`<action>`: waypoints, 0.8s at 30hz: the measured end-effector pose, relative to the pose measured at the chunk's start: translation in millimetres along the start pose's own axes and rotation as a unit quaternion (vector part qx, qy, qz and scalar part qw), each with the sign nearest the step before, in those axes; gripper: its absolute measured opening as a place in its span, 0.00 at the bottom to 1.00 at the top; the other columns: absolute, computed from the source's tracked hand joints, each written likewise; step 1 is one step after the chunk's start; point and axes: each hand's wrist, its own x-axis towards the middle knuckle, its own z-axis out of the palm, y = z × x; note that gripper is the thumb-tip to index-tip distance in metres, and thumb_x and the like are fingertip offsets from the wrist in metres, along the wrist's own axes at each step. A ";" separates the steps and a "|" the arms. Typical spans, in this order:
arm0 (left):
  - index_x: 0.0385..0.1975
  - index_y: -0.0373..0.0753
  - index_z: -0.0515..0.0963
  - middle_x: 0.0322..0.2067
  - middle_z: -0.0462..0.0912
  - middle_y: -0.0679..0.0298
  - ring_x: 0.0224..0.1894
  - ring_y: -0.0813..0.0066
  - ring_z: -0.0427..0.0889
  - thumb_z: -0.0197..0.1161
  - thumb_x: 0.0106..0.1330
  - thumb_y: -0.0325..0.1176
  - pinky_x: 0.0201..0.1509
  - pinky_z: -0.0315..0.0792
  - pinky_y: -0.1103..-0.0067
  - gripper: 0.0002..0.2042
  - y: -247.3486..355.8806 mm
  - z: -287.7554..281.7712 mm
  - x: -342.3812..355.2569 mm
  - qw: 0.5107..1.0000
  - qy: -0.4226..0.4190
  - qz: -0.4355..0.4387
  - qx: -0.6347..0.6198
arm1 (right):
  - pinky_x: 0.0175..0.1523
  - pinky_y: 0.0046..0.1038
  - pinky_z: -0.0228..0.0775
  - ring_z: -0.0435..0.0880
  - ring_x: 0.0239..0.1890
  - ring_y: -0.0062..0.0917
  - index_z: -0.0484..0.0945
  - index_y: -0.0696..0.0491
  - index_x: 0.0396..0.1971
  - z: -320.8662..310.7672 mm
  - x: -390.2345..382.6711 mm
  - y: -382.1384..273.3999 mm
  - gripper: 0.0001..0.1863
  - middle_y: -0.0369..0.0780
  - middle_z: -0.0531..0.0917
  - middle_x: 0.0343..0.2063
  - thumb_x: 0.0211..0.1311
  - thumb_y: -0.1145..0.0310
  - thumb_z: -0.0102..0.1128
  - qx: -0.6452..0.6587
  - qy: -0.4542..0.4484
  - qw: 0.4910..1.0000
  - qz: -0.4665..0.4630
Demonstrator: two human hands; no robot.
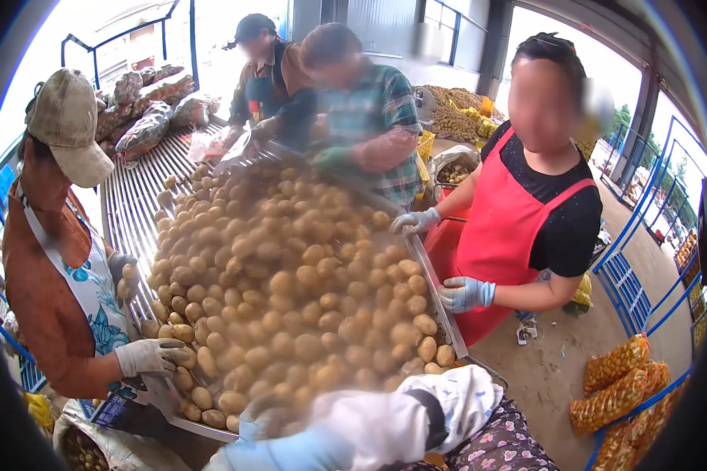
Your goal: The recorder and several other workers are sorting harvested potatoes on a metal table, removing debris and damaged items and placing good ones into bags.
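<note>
A broad heap of brown potatoes (291, 290) covers a metal sorting table (440, 302) in front of me. At its near edge, my right hand (267, 418) is blurred against the potatoes, at the end of a white sleeve (369, 424) with a dark band. Just below it, along the lower rim, my left hand (279, 453) shows as a light-blue smear. Motion hides the fingers of both hands, so I cannot see what either one grips.
Co-workers stand around the table: one in a brown top (55, 298) at left, one in a red apron (503, 235) at right, two at the far side. Filled sacks (157, 102) lie on metal slats at far left. Orange net bags (617, 385) of potatoes sit at lower right.
</note>
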 end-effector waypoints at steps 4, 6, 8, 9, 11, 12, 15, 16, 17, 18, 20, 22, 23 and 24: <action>0.53 0.34 0.74 0.42 0.82 0.62 0.40 0.77 0.81 0.55 0.62 0.25 0.39 0.76 0.80 0.18 -4.9 -18.6 2.0 0.999 -0.024 -0.003 0.027 | 0.43 0.28 0.73 0.81 0.38 0.33 0.80 0.55 0.46 9.3 -49.2 -4.7 0.16 0.46 0.84 0.36 0.60 0.64 0.62 0.009 -0.087 0.995 0.050; 0.54 0.33 0.74 0.45 0.81 0.59 0.45 0.73 0.80 0.55 0.63 0.26 0.48 0.76 0.79 0.18 -15.6 -28.6 0.9 0.998 -0.019 -0.055 0.034 | 0.44 0.30 0.74 0.82 0.39 0.38 0.80 0.54 0.46 11.3 -75.6 -10.7 0.16 0.49 0.83 0.38 0.59 0.66 0.63 -0.002 -0.105 0.991 0.088; 0.54 0.32 0.73 0.47 0.80 0.59 0.48 0.72 0.79 0.56 0.64 0.26 0.53 0.74 0.77 0.18 -29.8 -35.6 -1.5 0.999 -0.035 -0.014 -0.013 | 0.45 0.32 0.74 0.83 0.40 0.42 0.80 0.54 0.46 10.7 -99.7 -14.9 0.16 0.52 0.83 0.40 0.58 0.67 0.63 -0.020 -0.109 0.984 0.142; 0.55 0.31 0.71 0.37 0.82 0.58 0.29 0.76 0.79 0.55 0.64 0.25 0.32 0.71 0.83 0.18 -34.3 -35.7 -1.9 1.000 -0.028 0.013 -0.001 | 0.38 0.25 0.74 0.85 0.33 0.37 0.83 0.54 0.41 9.6 -110.4 -20.5 0.11 0.48 0.85 0.32 0.57 0.74 0.63 -0.026 -0.085 0.993 0.083; 0.56 0.31 0.71 0.34 0.81 0.62 0.28 0.78 0.78 0.56 0.64 0.26 0.32 0.70 0.84 0.19 -23.9 -28.0 -0.2 1.000 -0.003 -0.016 0.014 | 0.38 0.25 0.74 0.85 0.33 0.36 0.83 0.54 0.41 12.2 -128.3 -28.6 0.11 0.48 0.85 0.32 0.57 0.73 0.63 -0.050 -0.035 0.997 0.038; 0.56 0.32 0.71 0.32 0.79 0.66 0.28 0.82 0.75 0.57 0.64 0.27 0.31 0.68 0.86 0.20 -16.3 -17.0 4.6 0.998 -0.060 -0.023 0.018 | 0.38 0.25 0.74 0.85 0.34 0.36 0.83 0.54 0.41 28.4 -141.2 -37.1 0.11 0.48 0.85 0.32 0.57 0.73 0.63 -0.068 0.018 0.997 0.021; 0.57 0.32 0.71 0.29 0.77 0.70 0.28 0.86 0.73 0.57 0.64 0.28 0.31 0.67 0.88 0.20 -8.4 -15.1 2.5 0.997 -0.069 -0.026 0.037 | 0.38 0.25 0.74 0.85 0.34 0.35 0.83 0.54 0.41 30.9 -152.6 -41.0 0.11 0.47 0.86 0.33 0.57 0.72 0.63 -0.091 0.041 0.995 -0.008; 0.57 0.33 0.70 0.29 0.78 0.70 0.28 0.86 0.74 0.57 0.64 0.28 0.31 0.66 0.88 0.21 -7.4 -12.3 4.0 0.996 -0.067 -0.028 0.056 | 0.38 0.25 0.74 0.85 0.34 0.35 0.83 0.54 0.41 28.2 -153.3 -41.6 0.11 0.47 0.86 0.33 0.58 0.72 0.63 -0.093 0.043 0.995 -0.015; 0.57 0.33 0.70 0.29 0.78 0.70 0.28 0.86 0.74 0.57 0.64 0.28 0.31 0.66 0.88 0.21 -5.5 -10.2 4.6 0.996 -0.069 -0.031 0.054 | 0.39 0.25 0.74 0.85 0.34 0.34 0.83 0.54 0.41 24.4 -152.4 -41.3 0.11 0.47 0.86 0.33 0.58 0.72 0.63 -0.096 0.042 0.994 -0.023; 0.57 0.33 0.71 0.29 0.78 0.69 0.28 0.85 0.74 0.56 0.64 0.28 0.31 0.67 0.88 0.20 -2.8 -8.3 4.3 0.996 -0.062 -0.039 0.049 | 0.39 0.25 0.74 0.85 0.34 0.34 0.83 0.54 0.41 19.4 -150.4 -40.7 0.11 0.46 0.86 0.33 0.58 0.71 0.63 -0.094 0.044 0.994 -0.030; 0.56 0.35 0.72 0.30 0.79 0.68 0.29 0.84 0.75 0.55 0.65 0.28 0.31 0.67 0.88 0.19 2.0 -7.5 4.2 0.996 -0.058 -0.056 0.045 | 0.39 0.25 0.74 0.85 0.34 0.33 0.83 0.54 0.41 14.3 -145.4 -36.4 0.11 0.46 0.86 0.34 0.58 0.71 0.64 -0.089 0.063 0.993 -0.040; 0.55 0.35 0.72 0.32 0.80 0.68 0.29 0.85 0.74 0.56 0.65 0.27 0.32 0.68 0.89 0.18 -11.4 -18.2 10.0 0.996 -0.044 -0.038 0.063 | 0.39 0.25 0.74 0.84 0.35 0.33 0.83 0.54 0.41 2.2 -137.5 -21.9 0.11 0.45 0.86 0.34 0.58 0.70 0.64 -0.075 0.087 0.992 -0.048; 0.55 0.36 0.72 0.34 0.81 0.68 0.30 0.86 0.75 0.57 0.65 0.27 0.32 0.68 0.89 0.18 -19.1 -27.9 12.3 0.996 -0.025 -0.015 0.085 | 0.39 0.25 0.73 0.84 0.35 0.32 0.84 0.54 0.41 -2.6 -127.8 -7.3 0.11 0.45 0.86 0.34 0.58 0.70 0.64 -0.054 0.106 0.992 -0.044; 0.55 0.36 0.72 0.36 0.81 0.67 0.30 0.86 0.75 0.58 0.66 0.27 0.32 0.68 0.89 0.17 -23.2 -34.2 8.8 0.994 -0.007 0.007 0.108 | 0.39 0.25 0.73 0.84 0.35 0.32 0.84 0.54 0.41 -5.4 -118.7 6.5 0.11 0.45 0.86 0.34 0.58 0.70 0.64 -0.043 0.136 0.989 -0.048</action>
